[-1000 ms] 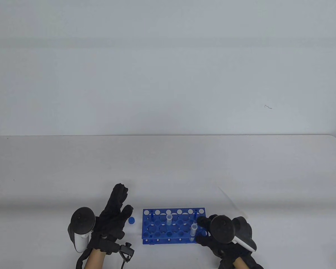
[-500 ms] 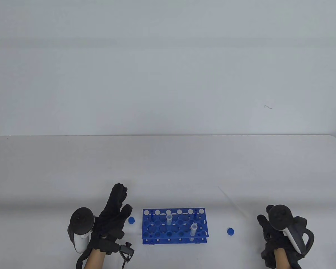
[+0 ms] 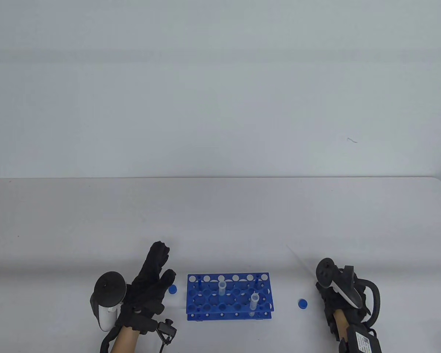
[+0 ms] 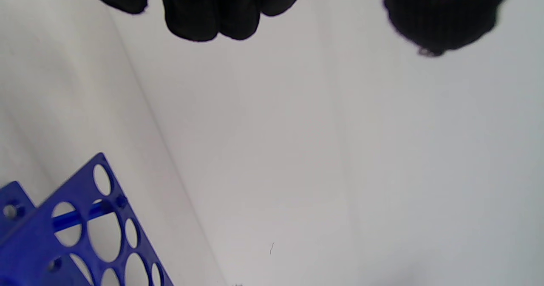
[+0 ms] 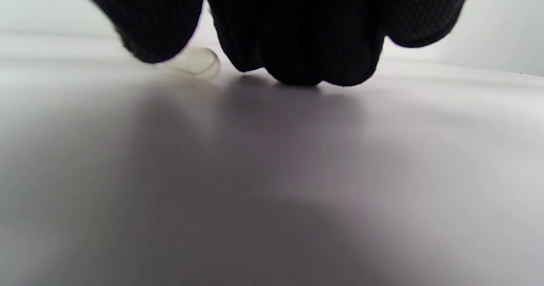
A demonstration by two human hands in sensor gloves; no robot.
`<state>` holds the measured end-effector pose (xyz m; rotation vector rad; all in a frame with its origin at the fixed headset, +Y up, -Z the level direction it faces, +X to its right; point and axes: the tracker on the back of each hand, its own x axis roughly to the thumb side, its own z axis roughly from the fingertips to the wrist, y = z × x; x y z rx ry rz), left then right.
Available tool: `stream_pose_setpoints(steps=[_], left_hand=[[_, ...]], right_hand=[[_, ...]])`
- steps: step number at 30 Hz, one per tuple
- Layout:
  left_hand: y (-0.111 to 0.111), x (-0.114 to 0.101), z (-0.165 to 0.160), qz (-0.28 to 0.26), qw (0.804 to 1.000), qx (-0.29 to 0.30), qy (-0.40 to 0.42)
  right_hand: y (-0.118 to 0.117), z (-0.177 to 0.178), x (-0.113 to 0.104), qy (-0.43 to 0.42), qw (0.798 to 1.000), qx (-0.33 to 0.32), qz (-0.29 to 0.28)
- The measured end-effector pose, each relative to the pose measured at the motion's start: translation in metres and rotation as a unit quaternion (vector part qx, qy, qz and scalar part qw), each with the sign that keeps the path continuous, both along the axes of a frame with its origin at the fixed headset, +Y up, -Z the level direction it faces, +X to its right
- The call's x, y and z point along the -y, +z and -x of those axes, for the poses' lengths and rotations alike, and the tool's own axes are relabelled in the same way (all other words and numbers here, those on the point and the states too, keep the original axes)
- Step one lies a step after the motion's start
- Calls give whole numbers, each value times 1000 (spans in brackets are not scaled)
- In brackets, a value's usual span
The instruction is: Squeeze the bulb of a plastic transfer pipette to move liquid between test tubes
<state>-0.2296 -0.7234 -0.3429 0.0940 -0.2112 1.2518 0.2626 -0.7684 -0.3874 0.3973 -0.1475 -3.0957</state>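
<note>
A clear plastic pipette (image 3: 300, 261) lies slanted on the white table right of the blue tube rack (image 3: 228, 297). My right hand (image 3: 321, 285) is down over its bulb end. In the right wrist view the fingertips (image 5: 297, 65) touch the table and the pale bulb (image 5: 196, 63) shows between the thumb and the fingers; a firm grip is not plain. Two open clear tubes stand in the rack, one mid-rack (image 3: 222, 287) and one at the front right (image 3: 254, 301). My left hand (image 3: 165, 261) lies open and flat left of the rack, holding nothing.
One blue cap (image 3: 173, 289) lies between my left thumb and the rack. Another blue cap (image 3: 303, 303) lies between the rack and my right hand. The rack's corner (image 4: 85, 218) shows in the left wrist view. The table's front edge is close below the hands.
My right hand left the rack's front right tube, moved right, set a blue cap on the table, then went up to the pipette's bulb end. My left hand stayed put.
</note>
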Motion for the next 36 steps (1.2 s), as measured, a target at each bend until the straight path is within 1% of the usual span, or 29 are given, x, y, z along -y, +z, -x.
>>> stream_pose_setpoints(steps=[3,8,11,14,17,18,21,23,24,26,28,29,30,32,33,35,36], left_hand=[[-1,2,0,3,1000,-1,-3],[-1,3,1,4,1000,-3,-9],[-2,3,0,3,1000,-2,-11],[-1,4,-1,4,1000,-1,-14],[-1,4,-2,3,1000,2,-15],[-1,4,-2,2,1000,3,-16],[-1,5,-2,1,1000,3,-16],[-1,5,-2,0,1000,4,-16],[-1,4,-2,0,1000,4,-15],[-1,4,-2,-1,1000,5,-14],[-1,4,-3,-3,1000,6,-14],[-1,4,-3,-3,1000,7,-14],[-1,4,-3,-4,1000,7,-14],[-1,4,-3,-4,1000,8,-15],[-1,4,-3,-5,1000,8,-15],[-1,4,-3,-5,1000,8,-14],[-1,4,-3,-5,1000,8,-14]], right_hand=[[-1,0,4,-24,1000,3,20],[-4,1,7,-16,999,12,41],[-4,2,6,-32,999,22,25],[-3,2,5,-20,999,16,19],[1,-3,0,-26,999,16,-25],[3,-7,-4,-40,997,20,-58],[4,-13,-14,-84,994,27,-69],[6,-17,-27,-127,987,25,-99],[9,-18,-35,-151,980,28,-124],[12,-18,-50,-183,971,13,-153],[19,-12,-76,-209,958,-18,-197],[25,-7,-93,-215,951,-36,-221],[28,-4,-103,-218,946,-47,-234],[42,9,-137,-228,929,-94,-277],[45,13,-146,-229,924,-106,-287],[55,30,-176,-226,915,-155,-295],[60,41,-192,-223,914,-177,-291]])
